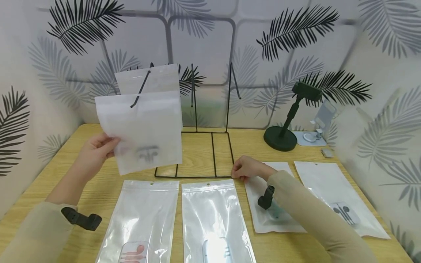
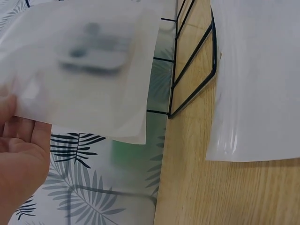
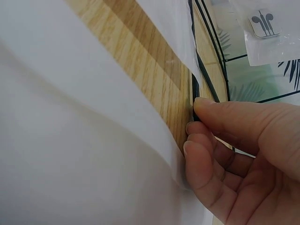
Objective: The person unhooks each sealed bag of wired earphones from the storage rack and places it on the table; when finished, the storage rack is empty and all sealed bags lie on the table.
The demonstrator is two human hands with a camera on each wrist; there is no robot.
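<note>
Two white pouches hang from a hook at the left of a black wire rack point(image 1: 197, 177). My left hand point(image 1: 95, 155) pinches the lower left edge of the front pouch point(image 1: 148, 120), tilting it; a blurred dark earphone print shows through it. In the left wrist view, the thumb of my left hand point(image 2: 23, 164) lies over the pouch edge with fingers behind. My right hand point(image 1: 250, 168) is at the front right corner of the rack's base. In the right wrist view, thumb and fingertips of that hand point(image 3: 234, 154) pinch the black wire.
Flat on the wooden table lie several pouches: one with pink earphones point(image 1: 158, 208), a glossy one point(image 1: 210, 204), one under my right forearm point(image 1: 279, 168), and one at far right point(image 1: 320, 179). Behind them stand a dark green stand point(image 1: 280, 138) and a small phone holder point(image 1: 310, 137).
</note>
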